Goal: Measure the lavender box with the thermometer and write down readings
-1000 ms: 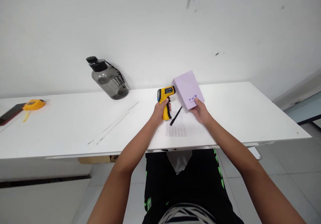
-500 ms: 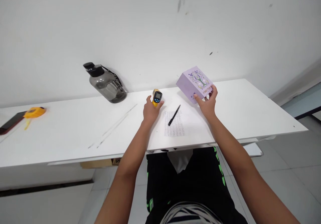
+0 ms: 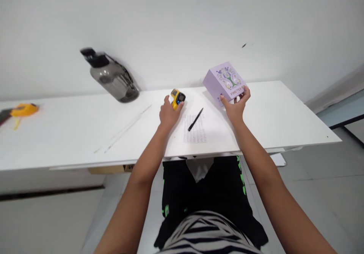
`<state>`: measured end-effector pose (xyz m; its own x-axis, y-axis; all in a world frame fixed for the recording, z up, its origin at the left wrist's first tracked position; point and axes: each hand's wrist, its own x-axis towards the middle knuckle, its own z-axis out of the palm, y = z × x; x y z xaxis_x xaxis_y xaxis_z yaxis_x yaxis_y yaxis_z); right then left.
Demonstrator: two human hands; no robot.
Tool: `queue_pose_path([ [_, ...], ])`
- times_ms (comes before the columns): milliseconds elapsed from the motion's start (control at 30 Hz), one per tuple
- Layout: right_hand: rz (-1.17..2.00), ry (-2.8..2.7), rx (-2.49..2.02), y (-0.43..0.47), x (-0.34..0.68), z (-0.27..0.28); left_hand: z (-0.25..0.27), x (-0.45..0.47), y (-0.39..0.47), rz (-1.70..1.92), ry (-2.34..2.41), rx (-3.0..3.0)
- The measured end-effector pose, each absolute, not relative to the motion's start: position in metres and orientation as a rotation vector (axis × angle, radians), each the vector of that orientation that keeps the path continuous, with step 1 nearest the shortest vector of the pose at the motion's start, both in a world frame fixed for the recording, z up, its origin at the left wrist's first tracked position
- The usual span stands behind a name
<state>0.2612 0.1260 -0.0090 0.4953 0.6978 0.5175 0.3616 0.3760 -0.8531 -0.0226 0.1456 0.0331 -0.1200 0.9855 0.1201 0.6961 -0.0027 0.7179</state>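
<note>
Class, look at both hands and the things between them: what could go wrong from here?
1. The right hand grips the purple box only at its near end, so it might tip or slip.
2. The black pen lies loose between the hands; either could knock it.
3. The left hand, holding the yellow pistol-shaped device, might press a button by accident.

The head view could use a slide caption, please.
Left hand holding a yellow handheld device, right hand a lilac box.
</note>
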Motion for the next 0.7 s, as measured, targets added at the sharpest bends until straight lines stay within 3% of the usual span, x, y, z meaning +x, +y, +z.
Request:
queue_pose_path([
  [500,0.332,-1.365,-1.360,0.156,0.269,-0.041,0.038,-0.033,0.151,0.889,1.897,1.927],
  [700,0.240,-1.423,-1.378,0.138,0.257,-0.014,0.038,-0.032,0.150,0.873,1.869,1.930],
])
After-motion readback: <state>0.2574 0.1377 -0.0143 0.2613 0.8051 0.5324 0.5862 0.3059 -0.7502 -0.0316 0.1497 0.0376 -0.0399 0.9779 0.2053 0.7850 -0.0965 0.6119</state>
